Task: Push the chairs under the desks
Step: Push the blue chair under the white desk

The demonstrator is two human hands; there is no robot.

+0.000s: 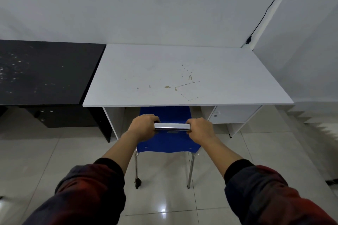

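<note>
both hands (142, 127) grip the blue chair (165, 143), part under the white desk (182, 75).

2 desks (182, 78), 1 chair (164, 144), 2 hands (144, 128)

Both hands grip the chrome top bar (172, 126) of a blue chair (165, 144): the left hand (143, 127) at its left end, the right hand (200, 129) at its right end. The chair's seat reaches partly under the white desk (182, 76). A black desk (45, 71) stands just beside it on the left, over a glossy tiled floor (164, 197).
</note>
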